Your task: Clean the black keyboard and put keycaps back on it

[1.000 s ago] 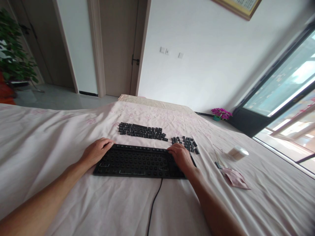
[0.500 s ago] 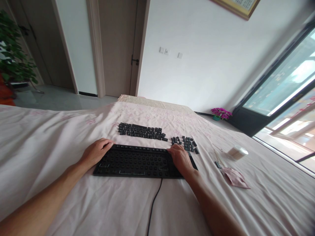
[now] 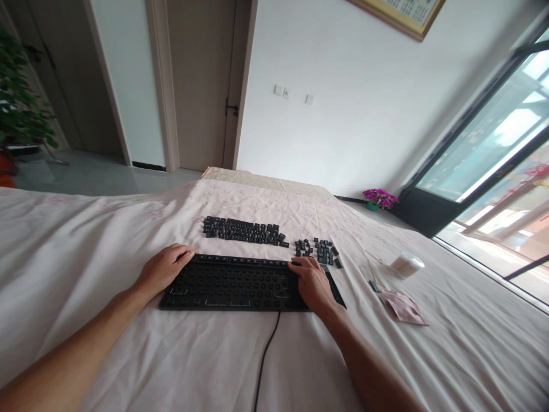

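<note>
A black keyboard (image 3: 240, 280) with its main keycaps removed lies on the pink-white bedsheet, its cable running toward me. My left hand (image 3: 169, 266) holds its upper left corner, fingers closed near the top edge. Across the right part of the keyboard rests my right hand (image 3: 312, 280), its fingers laid out toward the top row of small keys, with nothing seen between them. Loose black keycaps (image 3: 246, 232) are laid in rows just beyond the keyboard. A smaller group of keycaps (image 3: 321, 250) sits beyond my right hand.
To the right lie a clear tub of cotton swabs (image 3: 407, 265), a pink cloth (image 3: 403, 307) and a small dark tool (image 3: 374, 286). The keyboard cable (image 3: 266, 349) crosses the sheet between my forearms. Further off are a door (image 3: 199, 86) and purple flowers (image 3: 381, 198).
My right hand's fingers have shifted slightly and look more stretched along the keyboard. My left hand stays at the corner. The whole view has shifted a little.
</note>
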Action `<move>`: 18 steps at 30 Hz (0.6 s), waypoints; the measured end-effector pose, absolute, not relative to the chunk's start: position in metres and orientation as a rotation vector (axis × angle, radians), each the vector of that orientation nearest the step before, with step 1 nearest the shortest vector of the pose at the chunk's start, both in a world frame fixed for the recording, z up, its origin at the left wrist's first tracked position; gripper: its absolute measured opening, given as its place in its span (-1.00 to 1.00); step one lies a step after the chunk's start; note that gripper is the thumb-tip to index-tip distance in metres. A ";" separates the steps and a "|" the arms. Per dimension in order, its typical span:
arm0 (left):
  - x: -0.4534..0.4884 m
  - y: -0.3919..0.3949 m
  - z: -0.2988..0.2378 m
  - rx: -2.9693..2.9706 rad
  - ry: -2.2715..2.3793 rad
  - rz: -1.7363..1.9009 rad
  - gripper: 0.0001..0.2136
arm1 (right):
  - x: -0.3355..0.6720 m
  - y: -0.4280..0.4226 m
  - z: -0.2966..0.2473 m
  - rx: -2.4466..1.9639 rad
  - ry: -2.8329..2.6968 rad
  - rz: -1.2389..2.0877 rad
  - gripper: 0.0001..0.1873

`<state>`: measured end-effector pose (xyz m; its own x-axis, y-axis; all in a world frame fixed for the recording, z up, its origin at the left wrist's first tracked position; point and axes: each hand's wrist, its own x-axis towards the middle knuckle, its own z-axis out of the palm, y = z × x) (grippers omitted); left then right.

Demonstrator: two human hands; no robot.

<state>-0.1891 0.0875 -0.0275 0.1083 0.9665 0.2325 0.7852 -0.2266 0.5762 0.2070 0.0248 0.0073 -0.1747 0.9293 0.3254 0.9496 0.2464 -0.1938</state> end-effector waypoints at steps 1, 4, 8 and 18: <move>-0.189 0.088 -0.028 2.080 1.719 0.827 -0.65 | 0.213 0.029 0.007 -1.700 -2.122 -0.043 -0.41; -0.190 0.089 -0.029 2.073 1.712 0.816 -0.63 | 0.239 0.044 0.008 -1.676 -1.914 -0.021 -0.48; -0.190 0.089 -0.029 2.070 1.719 0.804 -0.63 | 0.272 0.070 0.018 -1.732 -1.743 -0.066 -0.59; -0.194 0.093 -0.035 2.067 1.708 0.769 -0.63 | 0.284 0.123 0.029 -1.988 -1.856 -0.071 -0.74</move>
<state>-0.1939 0.0935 -0.0347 0.1258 0.9747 0.1848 0.7848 -0.2118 0.5825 0.2844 0.1227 0.0288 0.1086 0.9428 0.3151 0.9642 -0.0228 -0.2643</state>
